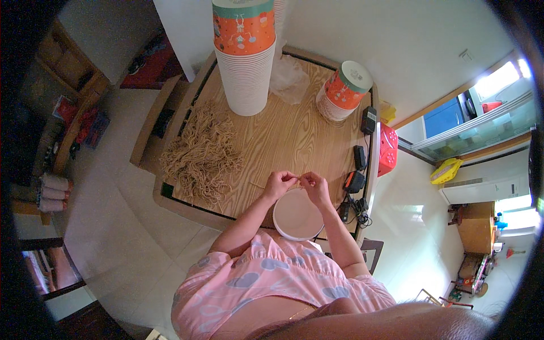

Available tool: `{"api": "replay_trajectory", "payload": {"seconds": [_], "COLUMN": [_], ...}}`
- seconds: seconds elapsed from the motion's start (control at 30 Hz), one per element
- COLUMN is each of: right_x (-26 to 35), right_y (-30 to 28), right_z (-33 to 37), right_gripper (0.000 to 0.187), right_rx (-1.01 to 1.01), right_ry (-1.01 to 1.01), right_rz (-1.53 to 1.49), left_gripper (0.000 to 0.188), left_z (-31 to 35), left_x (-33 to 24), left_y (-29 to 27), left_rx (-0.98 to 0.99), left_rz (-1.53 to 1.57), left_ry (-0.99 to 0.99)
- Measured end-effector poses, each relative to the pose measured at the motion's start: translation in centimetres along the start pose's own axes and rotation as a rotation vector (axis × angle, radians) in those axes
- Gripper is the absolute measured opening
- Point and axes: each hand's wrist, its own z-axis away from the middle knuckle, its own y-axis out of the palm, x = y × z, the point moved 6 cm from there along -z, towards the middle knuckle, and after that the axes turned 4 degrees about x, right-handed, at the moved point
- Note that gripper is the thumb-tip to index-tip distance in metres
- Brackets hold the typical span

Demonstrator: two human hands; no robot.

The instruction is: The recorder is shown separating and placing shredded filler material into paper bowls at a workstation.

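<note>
Pinching with both hands, cannot tell on what; could lose it by gripping loosely, or tip white paper tub by bumping it.

Whatever lies between the left hand and the right hand is too small to tell, the tall stack of paper buckets at the far left is cut off by the upper edge, and the white bucket hides part of the near rim of the surface.
</note>
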Motion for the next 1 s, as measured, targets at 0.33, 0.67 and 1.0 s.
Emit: {"api": "replay_trajectory", "payload": {"seconds": [0.33, 0.67, 1.0], "right_x": [0.7, 3.1, 2.5], "right_y": [-0.1, 0.2, -0.2], "right_z": [0.3, 0.7, 0.7], "right_gripper": [0.01, 0.009, 0.007], "right_rx": [0.035, -0.011, -0.022], "right_ry": [-0.043, -0.083, -0.075], "right_rz": [0.063, 0.112, 0.096], "left_gripper": [0.009, 0.011, 0.012], "left_z": [-0.1, -1.4, -0.5], "left_x": [-0.1, 2.2, 1.1], "left_y": [0.4, 0.1, 0.7], "left_rx": [0.02, -0.052, -0.007], "left_rz": [0.185, 0.271, 0.281], "left_ry": [0.003, -0.016, -0.033]}}
